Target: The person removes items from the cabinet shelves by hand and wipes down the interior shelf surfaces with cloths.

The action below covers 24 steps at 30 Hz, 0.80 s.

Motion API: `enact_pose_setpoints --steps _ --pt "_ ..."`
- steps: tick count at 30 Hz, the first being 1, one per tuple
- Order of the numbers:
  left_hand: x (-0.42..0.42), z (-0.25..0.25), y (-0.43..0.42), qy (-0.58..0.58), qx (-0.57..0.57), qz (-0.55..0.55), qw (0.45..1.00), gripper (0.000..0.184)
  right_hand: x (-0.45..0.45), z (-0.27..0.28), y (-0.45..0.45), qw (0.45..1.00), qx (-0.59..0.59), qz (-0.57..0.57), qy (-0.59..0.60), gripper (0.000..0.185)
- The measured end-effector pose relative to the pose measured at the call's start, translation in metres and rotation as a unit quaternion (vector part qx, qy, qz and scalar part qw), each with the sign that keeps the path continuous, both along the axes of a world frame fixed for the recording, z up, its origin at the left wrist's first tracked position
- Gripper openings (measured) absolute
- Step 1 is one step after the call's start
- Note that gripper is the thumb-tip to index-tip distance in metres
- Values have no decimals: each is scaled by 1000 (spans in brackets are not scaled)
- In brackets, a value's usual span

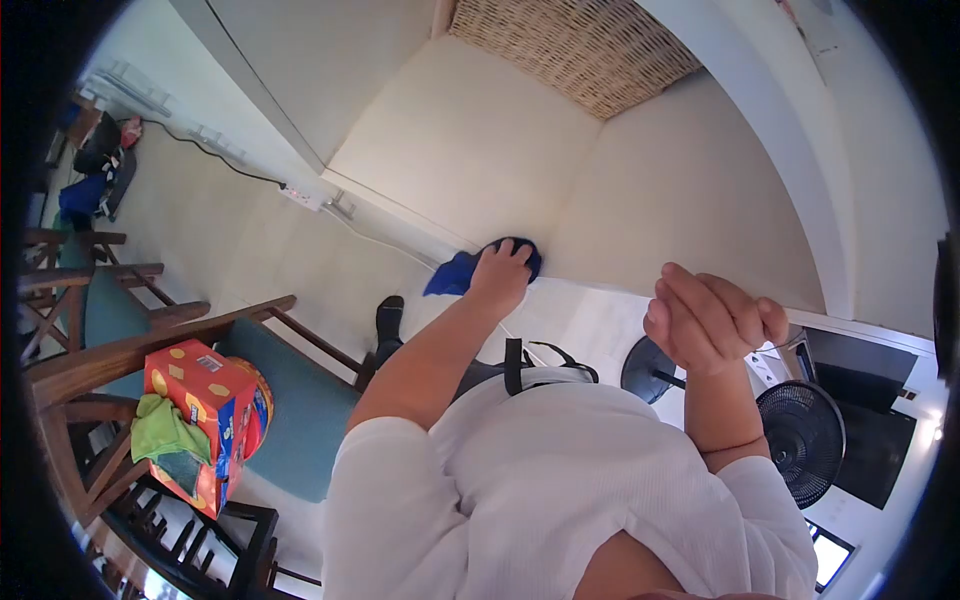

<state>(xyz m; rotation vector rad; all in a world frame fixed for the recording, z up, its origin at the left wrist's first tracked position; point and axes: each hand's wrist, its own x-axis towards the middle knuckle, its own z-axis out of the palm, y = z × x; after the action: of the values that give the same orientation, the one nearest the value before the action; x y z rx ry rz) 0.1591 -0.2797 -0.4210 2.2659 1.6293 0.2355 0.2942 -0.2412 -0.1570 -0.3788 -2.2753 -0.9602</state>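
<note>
My left hand (503, 272) presses down on a dark blue cloth (450, 274), its fingers bent over the bunched part. The cloth lies at the front edge of a cream cupboard shelf (480, 140), and one loose end hangs toward the left. Off to the right, my right hand (712, 320) is raised in front of the cupboard with its fingers loosely curled together. Nothing shows in it, and it is apart from the cloth.
A wicker basket (580, 50) stands deeper in the cupboard. A power strip (300, 196) with cables runs along the lower left edge. On a green-seated chair (290, 400) at left sits a red box (200, 375) with a green cloth (168, 428). Black fans (800, 440) stand at right.
</note>
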Motion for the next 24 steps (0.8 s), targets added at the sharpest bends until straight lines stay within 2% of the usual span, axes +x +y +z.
enact_pose_setpoints --steps 4,10,13,14,17,19,24 --pt "9 0 15 18 -25 14 999 21 0 -1 1 1000 5 -1 3 29" --pt "-5 7 6 45 2 -62 997 24 -1 2 -1 1000 -13 16 -19 26" --pt "12 -1 26 107 5 -45 993 23 -2 0 0 1000 -6 13 -10 26" --pt "16 -1 32 97 -19 -32 995 25 -1 0 0 1000 -3 9 -8 26" --pt "14 -4 52 27 -56 97 993 28 1 0 1 1000 7 5 -7 27" --pt "-9 -10 61 36 -55 189 980 30 0 1 0 1000 2 5 -17 27" --pt "-57 -15 79 67 -15 300 951 33 4 -2 2 1000 4 18 -5 29"
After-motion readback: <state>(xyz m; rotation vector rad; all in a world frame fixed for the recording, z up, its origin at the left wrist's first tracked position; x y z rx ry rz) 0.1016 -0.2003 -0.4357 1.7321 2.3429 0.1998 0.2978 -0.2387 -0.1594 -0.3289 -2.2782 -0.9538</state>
